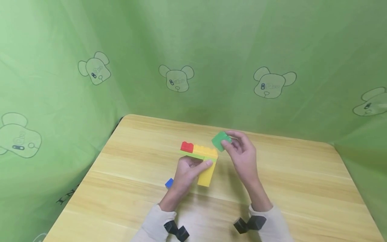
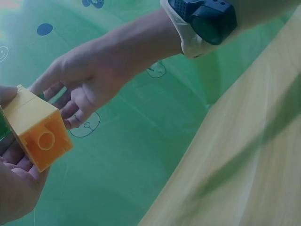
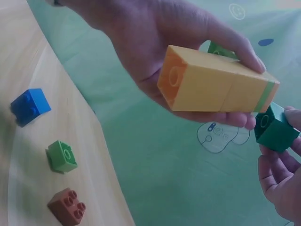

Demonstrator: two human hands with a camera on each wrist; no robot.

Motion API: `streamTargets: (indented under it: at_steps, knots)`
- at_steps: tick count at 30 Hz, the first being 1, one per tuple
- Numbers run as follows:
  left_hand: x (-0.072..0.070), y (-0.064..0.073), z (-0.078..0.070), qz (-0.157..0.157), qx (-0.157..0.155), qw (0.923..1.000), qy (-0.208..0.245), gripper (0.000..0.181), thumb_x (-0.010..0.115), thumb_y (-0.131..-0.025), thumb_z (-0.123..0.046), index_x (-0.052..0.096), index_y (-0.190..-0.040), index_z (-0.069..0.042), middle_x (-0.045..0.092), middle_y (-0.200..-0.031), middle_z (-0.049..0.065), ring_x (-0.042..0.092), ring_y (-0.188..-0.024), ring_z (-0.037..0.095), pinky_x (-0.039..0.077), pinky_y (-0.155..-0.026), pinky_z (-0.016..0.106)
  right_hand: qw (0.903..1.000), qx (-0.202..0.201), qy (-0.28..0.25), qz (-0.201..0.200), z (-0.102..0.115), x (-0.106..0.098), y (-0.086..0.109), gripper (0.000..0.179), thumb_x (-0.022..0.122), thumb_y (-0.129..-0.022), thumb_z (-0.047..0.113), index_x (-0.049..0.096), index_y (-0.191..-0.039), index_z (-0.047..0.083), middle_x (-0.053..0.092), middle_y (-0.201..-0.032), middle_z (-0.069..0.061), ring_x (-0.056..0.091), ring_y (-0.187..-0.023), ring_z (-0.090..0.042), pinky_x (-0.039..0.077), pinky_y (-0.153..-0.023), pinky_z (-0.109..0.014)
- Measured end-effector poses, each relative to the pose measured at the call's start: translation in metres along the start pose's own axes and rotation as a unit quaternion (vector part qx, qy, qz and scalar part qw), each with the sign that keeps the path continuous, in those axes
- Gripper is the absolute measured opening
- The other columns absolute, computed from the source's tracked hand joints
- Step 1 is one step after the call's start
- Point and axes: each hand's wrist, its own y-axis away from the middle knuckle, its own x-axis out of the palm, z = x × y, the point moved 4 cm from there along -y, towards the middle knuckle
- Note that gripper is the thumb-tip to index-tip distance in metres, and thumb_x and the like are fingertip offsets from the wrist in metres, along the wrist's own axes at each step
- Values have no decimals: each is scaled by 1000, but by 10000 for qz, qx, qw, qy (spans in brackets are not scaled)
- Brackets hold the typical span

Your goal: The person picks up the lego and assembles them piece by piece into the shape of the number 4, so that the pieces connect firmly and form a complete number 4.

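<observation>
My left hand (image 1: 188,171) grips a brick build, its thumb over the front and its fingers behind. The build has an upright yellow column (image 1: 207,174), a thin light green layer (image 1: 196,155), and a studded top row with yellow bricks (image 1: 205,150) and a red brick (image 1: 187,147) at its left end. Up to the right, my right hand (image 1: 243,154) pinches a dark green brick (image 3: 277,129) between thumb and fingers, close to the build's right end. From the left wrist view, the column's hollow underside (image 2: 46,140) faces the camera, and the green brick is hidden.
Loose on the wooden table (image 1: 302,188) lie a blue brick (image 3: 30,107), a light green brick (image 3: 62,156) and a reddish-brown brick (image 3: 67,207). A green printed curtain (image 1: 217,40) hangs round the table's back and sides. Each wrist carries a black device.
</observation>
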Motion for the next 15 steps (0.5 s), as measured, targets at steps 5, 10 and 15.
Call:
streamTargets:
  at_steps: [5,10,15]
  knots:
    - [1,0,0,15,40,10000,42,36,75,-91,-10,67,-122,4,74,-114,11,69,-101,19,59,-89,32,9996,-254,-24,94,10,5,2,32,66,-95,-10,60,-127,-13,69,-116,-7,67,-98,-15,59,-89,-21]
    - [2,0,-1,33,68,9999,97,32,76,-91,-9,69,-120,2,74,-109,8,67,-95,16,59,-84,29,9972,-664,27,341,19,11,5,32,66,-93,-15,62,-124,-13,70,-114,-5,68,-98,-14,59,-87,-21]
    - [3,0,0,28,116,9999,82,31,76,-90,-8,69,-118,2,74,-106,6,66,-92,16,59,-81,28,9932,-1029,60,534,24,15,6,34,64,-91,-18,63,-124,-13,70,-114,-3,66,-97,-14,57,-86,-20]
